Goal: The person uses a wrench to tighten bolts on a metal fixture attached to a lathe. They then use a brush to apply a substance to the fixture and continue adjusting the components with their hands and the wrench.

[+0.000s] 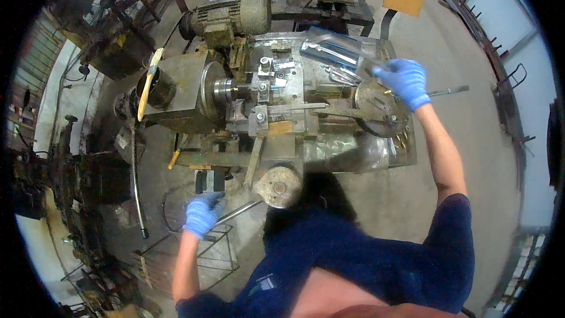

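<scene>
My left hand (202, 216), in a blue glove, is at the front left of a lathe. Its fingers reach up to the lower edge of a dark box with a grey front (210, 181). A metal lever (238, 212) runs from a round handwheel (278, 187) to beside this hand; whether they touch is unclear. At the right end of the machine, my gloved right hand (406, 81) is over the rim of a large round wheel (376, 105). Motion blurs its fingertips, and a small dark shape beside them cannot be made out. The chuck (223, 90) holds a small brassy piece.
A wooden-handled brush (150, 85) lies across a dark round container on the headstock. Behind the bed is a blue tray (332, 47) with tools. A bar handle (448, 90) sticks out at right. Motors (235, 16) stand at the back, and a wire rack (215, 253) sits below left.
</scene>
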Demonstrator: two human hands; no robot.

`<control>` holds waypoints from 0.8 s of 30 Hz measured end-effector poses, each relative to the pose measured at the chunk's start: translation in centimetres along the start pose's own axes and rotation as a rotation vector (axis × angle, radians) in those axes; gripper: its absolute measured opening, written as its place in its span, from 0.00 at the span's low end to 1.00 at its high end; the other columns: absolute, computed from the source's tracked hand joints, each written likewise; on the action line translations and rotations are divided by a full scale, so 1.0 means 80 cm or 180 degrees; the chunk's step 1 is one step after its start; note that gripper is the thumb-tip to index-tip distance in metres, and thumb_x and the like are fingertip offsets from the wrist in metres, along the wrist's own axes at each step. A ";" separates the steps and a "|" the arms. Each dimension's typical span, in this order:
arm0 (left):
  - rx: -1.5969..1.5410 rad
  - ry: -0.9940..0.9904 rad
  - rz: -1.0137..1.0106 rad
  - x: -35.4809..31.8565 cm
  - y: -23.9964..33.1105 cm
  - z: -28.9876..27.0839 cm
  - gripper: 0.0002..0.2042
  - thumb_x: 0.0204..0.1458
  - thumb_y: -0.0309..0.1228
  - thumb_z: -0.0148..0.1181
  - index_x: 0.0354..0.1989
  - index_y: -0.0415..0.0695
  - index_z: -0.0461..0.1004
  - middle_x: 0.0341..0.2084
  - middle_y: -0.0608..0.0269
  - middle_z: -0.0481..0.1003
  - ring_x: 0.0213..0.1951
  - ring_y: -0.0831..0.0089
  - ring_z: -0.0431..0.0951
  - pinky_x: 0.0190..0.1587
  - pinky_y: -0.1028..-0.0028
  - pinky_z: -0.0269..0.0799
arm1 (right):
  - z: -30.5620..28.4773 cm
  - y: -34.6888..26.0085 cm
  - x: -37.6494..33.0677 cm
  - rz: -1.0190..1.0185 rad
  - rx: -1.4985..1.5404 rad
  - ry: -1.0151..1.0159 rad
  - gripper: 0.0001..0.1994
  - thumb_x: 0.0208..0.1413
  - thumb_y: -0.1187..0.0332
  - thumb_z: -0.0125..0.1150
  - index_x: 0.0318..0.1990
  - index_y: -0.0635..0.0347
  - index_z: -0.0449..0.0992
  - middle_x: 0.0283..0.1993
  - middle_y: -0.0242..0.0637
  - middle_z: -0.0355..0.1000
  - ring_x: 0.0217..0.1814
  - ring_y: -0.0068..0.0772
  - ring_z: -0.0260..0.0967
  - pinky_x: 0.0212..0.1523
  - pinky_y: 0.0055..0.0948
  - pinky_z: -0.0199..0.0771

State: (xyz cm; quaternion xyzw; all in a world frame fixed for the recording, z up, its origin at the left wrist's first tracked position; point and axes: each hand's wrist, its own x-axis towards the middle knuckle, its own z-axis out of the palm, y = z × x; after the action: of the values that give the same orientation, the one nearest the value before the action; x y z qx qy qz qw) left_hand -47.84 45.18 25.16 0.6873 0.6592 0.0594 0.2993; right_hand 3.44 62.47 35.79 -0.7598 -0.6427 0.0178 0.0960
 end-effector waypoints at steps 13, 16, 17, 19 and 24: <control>0.0193 0.0700 0.0154 -0.032 0.023 0.071 0.18 0.50 0.49 0.52 0.29 0.46 0.78 0.20 0.53 0.75 0.23 0.57 0.76 0.27 0.64 0.69 | 0.002 -0.127 -0.014 -0.0807 -0.1467 -0.0382 0.15 0.46 0.58 0.51 0.30 0.58 0.79 0.32 0.45 0.75 0.35 0.42 0.74 0.36 0.39 0.73; 0.0067 0.0727 0.0084 -0.036 0.023 0.068 0.18 0.49 0.49 0.53 0.30 0.47 0.78 0.20 0.53 0.75 0.24 0.56 0.76 0.28 0.64 0.69 | -0.016 -0.166 -0.051 -0.0984 -0.1607 -0.0671 0.12 0.45 0.63 0.51 0.30 0.58 0.79 0.31 0.46 0.75 0.34 0.43 0.74 0.37 0.39 0.73; 0.0031 0.0709 0.0062 -0.037 0.027 0.065 0.17 0.48 0.48 0.54 0.31 0.47 0.79 0.20 0.53 0.75 0.25 0.56 0.76 0.29 0.63 0.69 | -0.018 -0.173 -0.060 -0.0987 -0.1593 -0.0747 0.12 0.44 0.64 0.51 0.30 0.59 0.79 0.31 0.46 0.75 0.34 0.43 0.74 0.37 0.40 0.73; -0.0025 0.0716 0.0046 -0.039 0.031 0.063 0.16 0.48 0.46 0.55 0.31 0.47 0.79 0.20 0.53 0.75 0.24 0.56 0.75 0.30 0.64 0.70 | -0.017 -0.176 -0.066 -0.1044 -0.1631 -0.0825 0.12 0.44 0.64 0.51 0.31 0.59 0.79 0.31 0.46 0.75 0.35 0.43 0.74 0.37 0.40 0.73; 0.0029 0.0804 0.0064 -0.040 0.037 0.057 0.14 0.48 0.45 0.56 0.30 0.47 0.79 0.18 0.53 0.74 0.21 0.58 0.75 0.27 0.65 0.70 | -0.022 -0.189 -0.078 -0.0996 -0.1512 -0.0891 0.16 0.46 0.58 0.51 0.30 0.61 0.78 0.31 0.47 0.75 0.35 0.45 0.74 0.38 0.40 0.73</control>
State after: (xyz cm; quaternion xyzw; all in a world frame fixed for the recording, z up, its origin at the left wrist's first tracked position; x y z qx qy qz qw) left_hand -43.47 40.79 23.94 0.6823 0.6850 0.1454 0.2101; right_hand -12.08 58.45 39.45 -0.6431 -0.7450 -0.0435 -0.1719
